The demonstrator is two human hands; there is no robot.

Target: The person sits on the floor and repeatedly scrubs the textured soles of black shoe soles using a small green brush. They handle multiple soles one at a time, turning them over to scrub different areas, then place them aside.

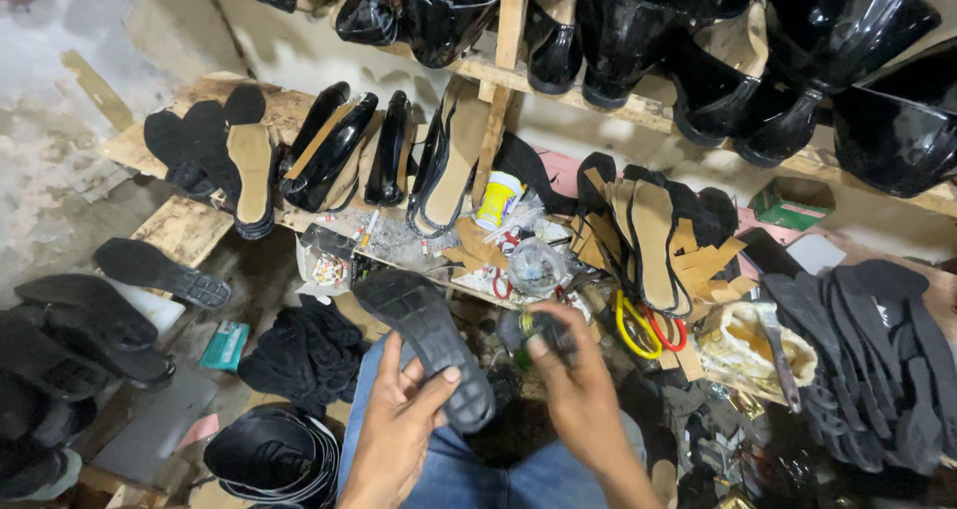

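My left hand (399, 424) grips a black rubber shoe sole (424, 344) by its lower end, tread side up, over my lap in blue jeans. My right hand (578, 389) is closed around a small dark object (533, 328) with a yellow-green band, held just right of the sole's upper end. Both hands sit below the edge of a cluttered wooden workbench (189, 225).
Black soles (872, 359) pile up at right, more soles (70, 335) at left. Shiny black shoe uppers (698, 40) hang on a wooden rack above. The bench holds insoles (653, 235), a small plastic jar (498, 200), scissors with yellow and red handles (648, 330), and a tool on a glue-stained rag (773, 344).
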